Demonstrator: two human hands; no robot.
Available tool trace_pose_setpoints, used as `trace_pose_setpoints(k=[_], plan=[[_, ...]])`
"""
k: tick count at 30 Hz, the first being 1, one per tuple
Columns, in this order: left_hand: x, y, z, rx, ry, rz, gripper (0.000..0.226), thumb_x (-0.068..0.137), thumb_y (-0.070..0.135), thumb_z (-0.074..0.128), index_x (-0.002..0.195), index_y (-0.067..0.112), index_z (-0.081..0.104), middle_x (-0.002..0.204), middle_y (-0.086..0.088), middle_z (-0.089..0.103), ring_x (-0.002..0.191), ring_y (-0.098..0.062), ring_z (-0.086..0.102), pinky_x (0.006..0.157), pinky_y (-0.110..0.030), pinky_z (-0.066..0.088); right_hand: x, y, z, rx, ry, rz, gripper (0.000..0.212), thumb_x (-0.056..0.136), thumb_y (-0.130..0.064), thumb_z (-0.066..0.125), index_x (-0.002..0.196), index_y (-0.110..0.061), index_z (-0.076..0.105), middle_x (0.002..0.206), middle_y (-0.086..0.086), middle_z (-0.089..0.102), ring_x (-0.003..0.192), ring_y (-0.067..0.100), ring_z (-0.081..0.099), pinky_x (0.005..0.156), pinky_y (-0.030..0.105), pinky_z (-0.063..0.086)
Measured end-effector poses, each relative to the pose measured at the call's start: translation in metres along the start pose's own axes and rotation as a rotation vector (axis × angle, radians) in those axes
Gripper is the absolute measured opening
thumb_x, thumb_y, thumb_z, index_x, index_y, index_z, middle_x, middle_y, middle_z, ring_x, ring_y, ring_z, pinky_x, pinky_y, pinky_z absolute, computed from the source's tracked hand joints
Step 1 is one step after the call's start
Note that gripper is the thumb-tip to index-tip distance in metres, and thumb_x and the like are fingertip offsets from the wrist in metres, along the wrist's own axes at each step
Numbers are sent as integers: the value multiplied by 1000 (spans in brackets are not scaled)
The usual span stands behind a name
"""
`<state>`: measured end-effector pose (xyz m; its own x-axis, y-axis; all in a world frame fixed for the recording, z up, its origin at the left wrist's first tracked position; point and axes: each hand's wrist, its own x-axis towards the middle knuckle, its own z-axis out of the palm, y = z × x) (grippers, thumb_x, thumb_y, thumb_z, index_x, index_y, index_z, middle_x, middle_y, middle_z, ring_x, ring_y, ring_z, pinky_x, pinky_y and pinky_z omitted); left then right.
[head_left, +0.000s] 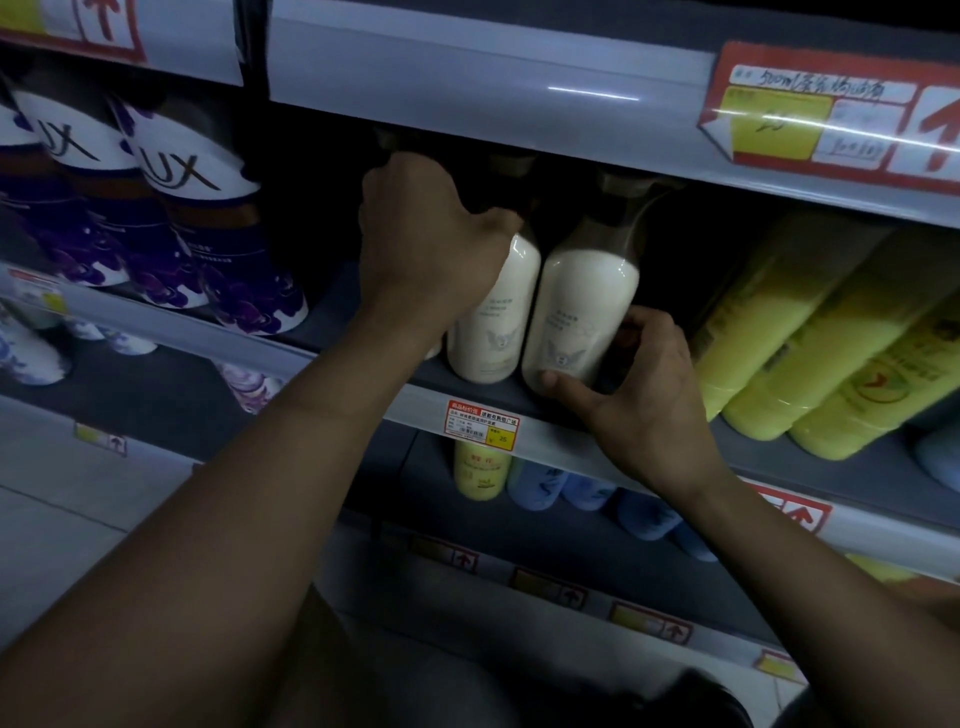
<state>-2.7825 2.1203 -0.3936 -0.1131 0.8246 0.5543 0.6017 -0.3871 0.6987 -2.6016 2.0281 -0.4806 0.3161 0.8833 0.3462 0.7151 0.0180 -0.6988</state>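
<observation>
Head view, dim store aisle.

Found left hand (431, 244) curled over the neck and shoulder of left cream bottle (496, 317). Thumb lay against the neck, fingertips lost in shadow under the cap.

Found right hand (641, 400) gripping right cream bottle (579, 301) low down. Thumb lay across the front near the base, fingers curled round the right side.

Saw both bottles upright on middle shelf (550, 434), close to its front edge, side by side. Could not tell whether the bodies touched or just missed.

Noted dark pump tops (618, 182) tucked just under upper shelf (467, 88).

Caught a sliver of white behind the left wrist, too hidden to identify.

Spotted purple bottles (171, 223) in the next bay to the left, well apart from the left hand.

Spotted yellow bottles (810, 364) on the same shelf to the right, near the right hand but not touching it.

Logged price tag (483, 423) on the shelf edge directly below the two cream bottles. Print too small to read.

Logged red-and-yellow sale sign (831, 114) on the upper shelf edge at top right, handwriting blurred.

Saw small yellow bottle (478, 473) and blue bottles (571, 488) side by side one shelf down, under the price tag.
</observation>
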Motion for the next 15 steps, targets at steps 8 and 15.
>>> trace_pose_setpoints(k=[8,15], plan=[[0,-15,3,-54,-98,121,47,83,27,69,52,8,39,50,-9,46,51,-20,45,49,-37,31,3,-2,5,12,39,28,75,73,-45,90,131,-17,49,126,2,55,109,13,56,87,24,44],[-10,-11,9,-29,-41,99,53,90,19,66,57,24,24,55,9,31,60,-39,47,75,-55,50,2,0,6,25,39,7,71,77,-45,87,132,-17,51,126,0,55,114,17,58,96,36,53]])
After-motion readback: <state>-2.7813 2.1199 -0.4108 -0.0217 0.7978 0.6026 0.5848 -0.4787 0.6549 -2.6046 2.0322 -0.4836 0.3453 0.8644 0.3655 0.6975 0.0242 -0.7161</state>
